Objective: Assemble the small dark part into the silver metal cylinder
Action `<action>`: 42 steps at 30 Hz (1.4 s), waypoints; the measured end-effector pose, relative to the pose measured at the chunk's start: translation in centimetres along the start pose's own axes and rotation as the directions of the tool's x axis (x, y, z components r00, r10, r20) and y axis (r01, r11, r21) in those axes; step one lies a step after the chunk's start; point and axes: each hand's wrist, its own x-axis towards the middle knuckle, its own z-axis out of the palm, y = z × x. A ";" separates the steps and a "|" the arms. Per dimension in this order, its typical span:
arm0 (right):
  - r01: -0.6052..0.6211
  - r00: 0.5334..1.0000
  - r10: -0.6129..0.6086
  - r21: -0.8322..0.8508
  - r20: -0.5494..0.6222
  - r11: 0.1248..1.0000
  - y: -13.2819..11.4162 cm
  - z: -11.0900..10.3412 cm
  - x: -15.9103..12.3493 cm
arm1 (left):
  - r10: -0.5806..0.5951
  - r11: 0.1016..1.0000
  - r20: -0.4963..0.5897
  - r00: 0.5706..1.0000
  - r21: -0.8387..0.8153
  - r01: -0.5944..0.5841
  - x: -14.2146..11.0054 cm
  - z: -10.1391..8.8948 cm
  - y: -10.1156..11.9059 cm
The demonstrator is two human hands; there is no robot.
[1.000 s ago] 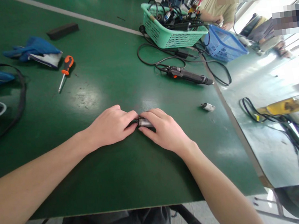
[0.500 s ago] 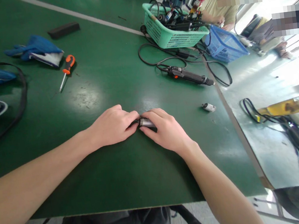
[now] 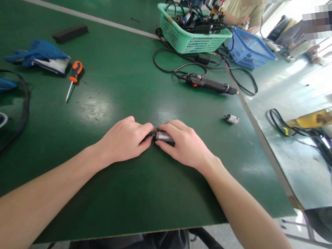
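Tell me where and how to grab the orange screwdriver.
I'd grip the screwdriver by its thick handle, from above and the right: it lies flat, thin shaft toward the camera, with a blue glove close on the handle's left.

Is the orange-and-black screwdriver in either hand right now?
No, the screwdriver lies on the green tabletop, apart from the left hand and the right hand, both at a small silver metal cylinder.

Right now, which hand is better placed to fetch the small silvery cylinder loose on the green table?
Likely the right hand: it is nearer the loose silvery cylinder; the left hand sits farther away. The right, however, grips another silvery cylinder.
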 end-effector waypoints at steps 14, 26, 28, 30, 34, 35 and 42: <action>-0.014 1.000 0.014 -0.003 0.004 1.000 0.1 -0.3 0.0 | -0.007 1.000 -0.011 1.000 0.030 0.008 -0.1 0.1 0.0; -0.025 0.999 0.025 -0.022 0.025 0.999 0.0 -0.5 0.0 | -0.031 0.999 -0.002 1.000 0.029 0.031 0.0 0.1 0.1; -0.027 0.999 0.027 -0.025 0.024 0.999 0.0 -0.5 0.0 | -0.033 0.999 0.004 0.999 0.029 0.033 0.0 0.1 0.1; -0.031 0.999 0.032 -0.028 0.024 0.999 0.0 -0.5 0.0 | -0.035 0.999 0.009 0.999 0.034 0.034 0.0 0.1 0.1; -0.035 0.999 0.036 -0.036 0.028 0.999 -0.1 -0.5 0.0 | -0.029 0.998 0.007 1.000 0.047 0.029 0.0 0.2 0.1; -0.035 0.999 0.036 -0.036 0.031 0.999 -0.1 -0.5 0.0 | -0.026 0.999 0.005 1.000 0.048 0.026 0.0 0.2 0.1; -0.027 0.999 0.028 -0.035 0.031 0.999 0.0 -0.5 0.0 | -0.012 0.999 -0.008 1.000 0.042 0.013 -0.1 0.3 0.0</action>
